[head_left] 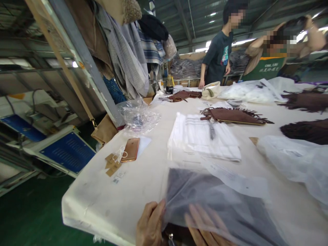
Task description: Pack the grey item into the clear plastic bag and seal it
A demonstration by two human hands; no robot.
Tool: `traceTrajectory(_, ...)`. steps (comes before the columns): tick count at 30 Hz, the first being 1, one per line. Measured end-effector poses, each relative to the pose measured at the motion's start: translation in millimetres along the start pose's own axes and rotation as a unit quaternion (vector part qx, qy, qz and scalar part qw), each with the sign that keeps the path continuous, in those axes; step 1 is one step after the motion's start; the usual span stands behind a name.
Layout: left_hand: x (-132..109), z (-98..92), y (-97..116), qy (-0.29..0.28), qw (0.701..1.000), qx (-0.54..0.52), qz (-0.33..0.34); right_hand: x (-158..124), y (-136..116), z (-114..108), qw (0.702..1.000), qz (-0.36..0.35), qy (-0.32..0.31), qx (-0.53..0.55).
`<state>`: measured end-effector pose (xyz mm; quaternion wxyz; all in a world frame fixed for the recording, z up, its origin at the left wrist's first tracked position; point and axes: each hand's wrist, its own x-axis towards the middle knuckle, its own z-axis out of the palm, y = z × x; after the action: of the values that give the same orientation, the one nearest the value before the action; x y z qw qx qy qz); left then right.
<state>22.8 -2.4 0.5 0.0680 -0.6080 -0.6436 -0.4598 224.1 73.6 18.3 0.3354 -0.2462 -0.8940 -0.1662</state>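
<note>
At the table's near edge lies a translucent plastic bag (217, 201) with dark folded fabric showing through it. My left hand (151, 222) is closed on the bag's left corner, thumb and fingers pressed together. My right hand (205, 222) lies flat with fingers stretched out, seen hazily through the film, so it is under or inside the plastic. Between my hands, below the bag's edge, a dark brown piece with a metal zipper pull (171, 236) shows in part. Just beyond the bag rests a white folded cloth in clear plastic (205, 136).
Left on the table (89, 201) are a phone (130, 149), brown tags (112, 165) and crumpled clear plastic (139, 116). Brown fringed pouches (233, 115) and white plastic bags (289, 157) lie right. Garments hang from a metal post (84, 61). Two people stand beyond.
</note>
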Motion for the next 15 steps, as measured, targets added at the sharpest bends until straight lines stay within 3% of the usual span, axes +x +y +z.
traceTrajectory(9, 0.4, -1.7, -1.1, -0.004, 0.996, 0.052, 0.074, 4.8, 15.0, 15.1, 0.998, 0.005, -0.019, -0.053)
traceTrajectory(15, 8.0, -0.6, -7.5, 0.006, 0.986, 0.151, 0.067, 15.0, 24.9, 10.2, 0.981, -0.089, -0.052, -0.166)
